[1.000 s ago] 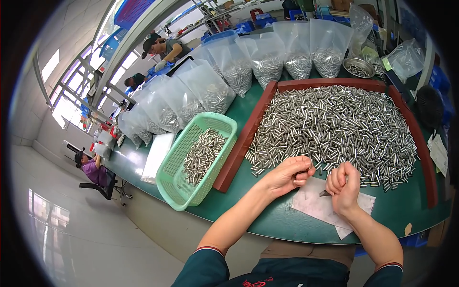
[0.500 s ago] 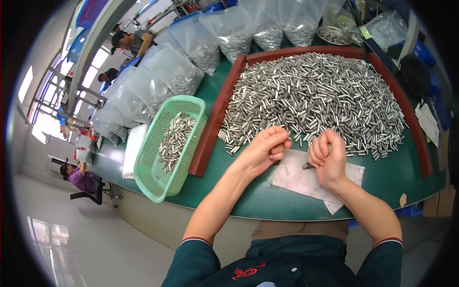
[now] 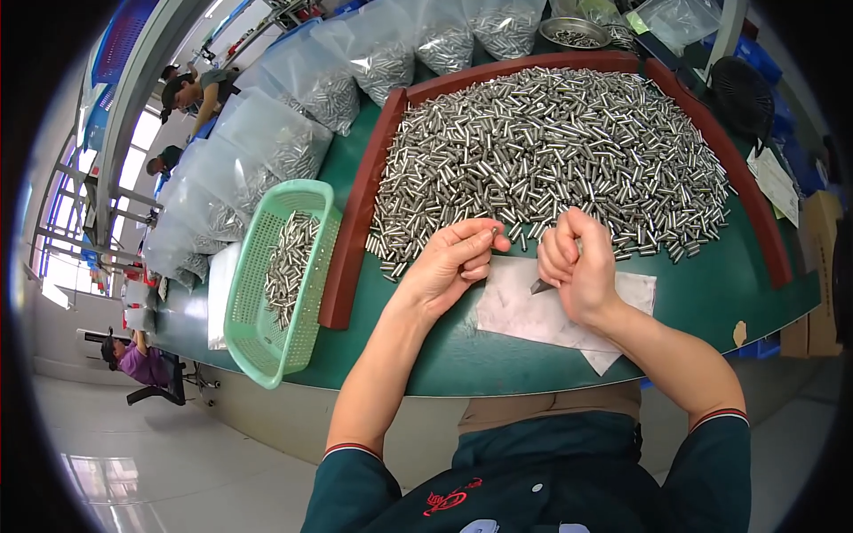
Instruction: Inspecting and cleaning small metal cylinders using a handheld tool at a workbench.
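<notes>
A person's two bare hands work over a dark green bench, near the middle of its front edge. The left hand is closed, its fingers curled in and its thumb against the forefinger in a pinch; anything between the tips is too small to make out. The right hand is closed in a fist around a dark, pointed, flat piece, whose tip sticks out on the side toward the left hand. The two hands are apart. Beneath the right hand, a white, dark-smudged cloth or paper lies flat, one corner toward the bench's front edge.

Just beyond the hands spreads a wide heap of short, shiny, silver metal pins, bordered at the back and both sides by a dark red, straight-sided frame and open toward the front edge. Left of the frame, by the front edge, stands a light green, perforated plastic basket with more such pins inside. Translucent plastic bags part-filled with metal pieces line the bench's back edge and left part. Behind the frame sits a round metal bowl. A small tan scrap lies near the front right corner.
</notes>
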`<state>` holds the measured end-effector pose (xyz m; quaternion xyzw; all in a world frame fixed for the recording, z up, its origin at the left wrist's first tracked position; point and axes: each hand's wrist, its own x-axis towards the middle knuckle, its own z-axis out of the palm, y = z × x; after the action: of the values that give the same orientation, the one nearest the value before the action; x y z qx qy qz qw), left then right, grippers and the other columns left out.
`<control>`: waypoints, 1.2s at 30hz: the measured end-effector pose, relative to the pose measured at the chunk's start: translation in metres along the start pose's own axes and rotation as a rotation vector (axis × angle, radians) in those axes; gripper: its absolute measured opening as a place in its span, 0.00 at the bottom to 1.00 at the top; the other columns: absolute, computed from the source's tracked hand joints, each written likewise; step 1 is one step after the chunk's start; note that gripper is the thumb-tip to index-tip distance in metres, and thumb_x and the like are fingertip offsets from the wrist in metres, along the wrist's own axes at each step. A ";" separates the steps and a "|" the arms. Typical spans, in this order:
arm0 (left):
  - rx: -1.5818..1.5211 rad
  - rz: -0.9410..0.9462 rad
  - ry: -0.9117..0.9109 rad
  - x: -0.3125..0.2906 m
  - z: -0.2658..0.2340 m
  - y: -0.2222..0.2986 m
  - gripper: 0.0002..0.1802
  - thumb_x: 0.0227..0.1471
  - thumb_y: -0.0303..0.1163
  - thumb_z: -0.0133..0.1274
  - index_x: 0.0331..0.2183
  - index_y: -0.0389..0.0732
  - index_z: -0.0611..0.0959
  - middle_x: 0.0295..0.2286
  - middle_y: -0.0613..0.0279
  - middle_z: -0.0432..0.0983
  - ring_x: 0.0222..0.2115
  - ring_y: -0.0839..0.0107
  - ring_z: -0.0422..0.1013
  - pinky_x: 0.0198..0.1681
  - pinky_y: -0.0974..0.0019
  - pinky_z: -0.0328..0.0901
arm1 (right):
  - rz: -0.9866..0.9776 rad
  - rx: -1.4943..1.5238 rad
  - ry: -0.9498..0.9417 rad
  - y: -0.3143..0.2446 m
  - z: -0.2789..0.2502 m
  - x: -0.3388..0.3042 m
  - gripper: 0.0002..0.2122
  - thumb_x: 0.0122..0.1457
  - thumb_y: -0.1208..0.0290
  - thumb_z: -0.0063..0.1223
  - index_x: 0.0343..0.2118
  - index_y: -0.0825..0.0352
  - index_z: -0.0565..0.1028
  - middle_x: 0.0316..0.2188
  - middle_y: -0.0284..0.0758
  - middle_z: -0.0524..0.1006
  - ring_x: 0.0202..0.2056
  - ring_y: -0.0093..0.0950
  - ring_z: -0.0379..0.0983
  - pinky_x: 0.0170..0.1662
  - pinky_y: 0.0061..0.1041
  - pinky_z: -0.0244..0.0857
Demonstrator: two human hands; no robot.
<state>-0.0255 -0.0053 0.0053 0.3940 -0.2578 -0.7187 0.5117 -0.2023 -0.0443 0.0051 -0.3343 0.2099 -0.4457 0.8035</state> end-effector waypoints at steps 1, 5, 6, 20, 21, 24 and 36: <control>0.010 -0.003 0.006 -0.001 0.001 0.000 0.08 0.50 0.27 0.46 0.34 0.35 0.75 0.26 0.62 0.71 0.15 0.86 0.52 0.17 0.83 0.49 | 0.004 -0.002 -0.002 0.000 0.000 0.000 0.17 0.55 0.66 0.30 0.10 0.62 0.52 0.06 0.27 0.51 0.09 0.17 0.43 0.13 0.18 0.40; 0.086 -0.023 0.001 -0.002 0.003 0.001 0.07 0.52 0.28 0.44 0.33 0.36 0.73 0.23 0.63 0.70 0.14 0.86 0.51 0.16 0.83 0.48 | 0.000 -0.004 -0.002 0.001 0.000 0.000 0.17 0.55 0.66 0.30 0.10 0.62 0.52 0.06 0.27 0.51 0.09 0.17 0.43 0.13 0.18 0.40; 0.182 -0.023 -0.033 -0.004 0.006 0.001 0.07 0.52 0.30 0.44 0.32 0.36 0.72 0.22 0.64 0.69 0.14 0.86 0.51 0.16 0.82 0.47 | -0.006 -0.011 -0.005 0.001 0.000 0.000 0.17 0.55 0.66 0.30 0.10 0.62 0.53 0.06 0.27 0.52 0.09 0.17 0.43 0.12 0.18 0.40; 1.661 0.360 0.015 -0.020 0.037 -0.018 0.12 0.40 0.31 0.55 0.26 0.37 0.69 0.12 0.58 0.66 0.14 0.61 0.65 0.18 0.64 0.58 | -0.106 -0.008 0.029 -0.006 -0.003 0.002 0.19 0.57 0.63 0.28 0.09 0.60 0.52 0.06 0.26 0.49 0.09 0.17 0.40 0.13 0.18 0.39; 1.668 0.298 0.008 -0.020 0.037 -0.016 0.11 0.40 0.30 0.55 0.25 0.37 0.70 0.12 0.58 0.66 0.13 0.61 0.65 0.17 0.64 0.58 | -0.102 -0.017 0.012 -0.005 -0.003 0.001 0.19 0.57 0.63 0.28 0.09 0.60 0.52 0.06 0.26 0.49 0.09 0.17 0.40 0.13 0.18 0.39; 1.580 0.380 -0.006 -0.017 0.032 -0.021 0.09 0.41 0.28 0.54 0.23 0.35 0.70 0.13 0.55 0.68 0.14 0.61 0.65 0.18 0.65 0.58 | -0.081 -0.013 -0.010 -0.003 -0.003 -0.001 0.19 0.57 0.63 0.28 0.09 0.60 0.52 0.06 0.26 0.50 0.09 0.17 0.40 0.14 0.18 0.39; 1.546 0.361 0.015 -0.017 0.033 -0.022 0.08 0.41 0.26 0.54 0.20 0.34 0.71 0.14 0.55 0.68 0.14 0.61 0.65 0.18 0.65 0.58 | -0.082 0.067 -0.003 0.001 -0.002 -0.002 0.17 0.54 0.67 0.32 0.09 0.62 0.53 0.06 0.26 0.52 0.09 0.16 0.42 0.13 0.17 0.38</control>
<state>-0.0621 0.0168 0.0116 0.5944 -0.7403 -0.2392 0.2034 -0.2038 -0.0430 0.0030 -0.3161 0.1794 -0.4846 0.7957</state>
